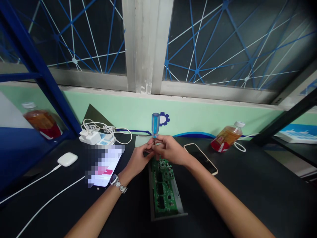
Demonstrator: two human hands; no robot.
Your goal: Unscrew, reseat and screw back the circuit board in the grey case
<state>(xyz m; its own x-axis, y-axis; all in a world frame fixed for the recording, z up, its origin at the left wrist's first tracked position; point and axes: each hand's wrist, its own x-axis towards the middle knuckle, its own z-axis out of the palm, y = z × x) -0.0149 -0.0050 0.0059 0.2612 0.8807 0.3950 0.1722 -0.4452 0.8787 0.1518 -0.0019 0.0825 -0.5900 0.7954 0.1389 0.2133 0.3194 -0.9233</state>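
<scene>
A screwdriver with a clear blue handle (155, 125) stands upright over the far end of a green circuit board (164, 188) in a grey metal tray. My right hand (169, 148) has its fingers closed round the screwdriver's shaft, just below the handle. Close against it, my left hand (142, 157) is pinched near the shaft; what lies between its fingertips is too small to make out. The screwdriver's tip is hidden by the fingers.
A lit phone (106, 168) lies left of the board and a dark phone (201, 158) right of it. Beyond are a power strip with cables (95, 136), a white earphone case (67, 159) and a drink bottle (226, 136). Dark frame posts flank the black table (237, 178).
</scene>
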